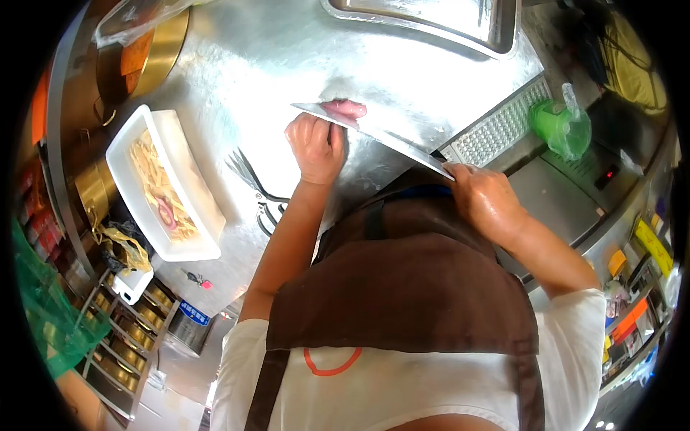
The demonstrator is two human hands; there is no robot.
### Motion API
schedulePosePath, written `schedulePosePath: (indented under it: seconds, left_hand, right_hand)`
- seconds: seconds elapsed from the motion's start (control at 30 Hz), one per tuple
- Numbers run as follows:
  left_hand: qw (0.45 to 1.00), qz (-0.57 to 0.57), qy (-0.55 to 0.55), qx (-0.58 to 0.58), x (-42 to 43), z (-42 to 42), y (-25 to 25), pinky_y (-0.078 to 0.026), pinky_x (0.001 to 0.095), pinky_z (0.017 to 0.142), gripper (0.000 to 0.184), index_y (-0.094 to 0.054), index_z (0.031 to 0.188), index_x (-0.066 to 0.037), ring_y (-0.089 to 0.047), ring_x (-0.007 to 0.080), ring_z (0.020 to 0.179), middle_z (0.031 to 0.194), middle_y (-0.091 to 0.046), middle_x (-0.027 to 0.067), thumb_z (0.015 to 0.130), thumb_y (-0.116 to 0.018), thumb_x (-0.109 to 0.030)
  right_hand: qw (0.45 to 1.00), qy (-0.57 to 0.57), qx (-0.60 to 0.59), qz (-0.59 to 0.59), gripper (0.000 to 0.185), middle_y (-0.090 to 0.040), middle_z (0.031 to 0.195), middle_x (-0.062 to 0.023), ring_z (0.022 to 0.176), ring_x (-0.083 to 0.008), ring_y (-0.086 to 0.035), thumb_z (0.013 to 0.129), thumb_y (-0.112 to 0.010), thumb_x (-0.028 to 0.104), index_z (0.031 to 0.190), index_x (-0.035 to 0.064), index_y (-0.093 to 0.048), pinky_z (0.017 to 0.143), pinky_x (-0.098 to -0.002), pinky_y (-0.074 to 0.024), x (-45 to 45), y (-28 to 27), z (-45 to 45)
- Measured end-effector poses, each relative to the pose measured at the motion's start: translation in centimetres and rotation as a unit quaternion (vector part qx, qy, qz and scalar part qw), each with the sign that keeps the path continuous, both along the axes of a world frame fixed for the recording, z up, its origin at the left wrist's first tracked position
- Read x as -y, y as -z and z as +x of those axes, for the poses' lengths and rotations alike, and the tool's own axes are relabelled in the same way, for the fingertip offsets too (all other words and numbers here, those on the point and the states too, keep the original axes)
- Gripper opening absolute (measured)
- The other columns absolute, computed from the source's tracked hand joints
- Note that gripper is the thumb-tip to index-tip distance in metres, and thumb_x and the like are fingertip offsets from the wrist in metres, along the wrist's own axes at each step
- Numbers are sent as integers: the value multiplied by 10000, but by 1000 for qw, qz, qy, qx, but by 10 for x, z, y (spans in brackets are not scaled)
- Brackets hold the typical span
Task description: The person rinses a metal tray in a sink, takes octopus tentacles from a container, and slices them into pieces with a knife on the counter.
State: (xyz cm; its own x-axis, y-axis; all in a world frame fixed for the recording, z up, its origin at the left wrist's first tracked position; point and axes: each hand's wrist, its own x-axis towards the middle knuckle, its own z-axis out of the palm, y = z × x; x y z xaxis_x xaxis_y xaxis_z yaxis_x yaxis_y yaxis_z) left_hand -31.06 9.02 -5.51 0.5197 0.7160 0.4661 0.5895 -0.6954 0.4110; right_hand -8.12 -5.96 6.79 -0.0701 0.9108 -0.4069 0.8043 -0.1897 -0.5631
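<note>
My right hand (489,200) is wrapped round the handle of a long knife (402,148), whose blade slants up to the left. Its front part lies across a small piece of pink meat (346,108) on the metal table (244,79). Against the near side of the blade, my left hand (315,146) has its fingers curled onto the meat, part of which is hidden under the hand and blade. Black-handled scissors (257,188) lie left of my left wrist.
A white tub (200,190) with pale strips and a pink piece stands at the left. Beyond are a metal tray (431,29), a perforated metal strip (496,129), a green container (560,129) and a brass-coloured pot (165,50). Keys (198,280) lie near the left edge.
</note>
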Motion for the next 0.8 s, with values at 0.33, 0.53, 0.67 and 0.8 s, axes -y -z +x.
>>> schedulePosePath:
  seconds: [0.33,0.53,0.67,0.8]
  left_hand:
    - [999,0,19,50,-6,2,-2,-403,386,624,186,-580,804,-60,-558,283,753,831,-583,71,660,-652,33]
    - [999,18,5,43,-6,3,-2,-396,395,602,168,-576,788,-60,-541,285,715,795,-560,64,660,-640,28]
    - [999,15,15,49,-6,4,-3,-392,398,598,171,-584,800,-58,-535,284,713,798,-553,67,660,-638,25]
    - [999,21,3,26,-5,4,-4,-392,395,608,167,-584,804,-53,-534,285,723,811,-553,72,663,-637,18]
  right_hand:
    - [999,-8,-3,34,173,-606,781,-221,679,-384,-605,854,-494,57,999,-17,-554,616,-453,-486,-3,-5,-1]
    - [999,-14,11,52,170,-608,788,-221,691,-386,-606,861,-490,55,998,-19,-556,604,-455,-486,-1,-6,-3]
    - [999,-7,8,42,161,-604,783,-223,696,-388,-606,869,-481,57,992,-18,-553,605,-459,-483,-1,-7,-4]
    - [999,-5,13,29,154,-603,778,-221,693,-387,-607,892,-458,72,980,-13,-551,604,-464,-480,-4,-11,-3]
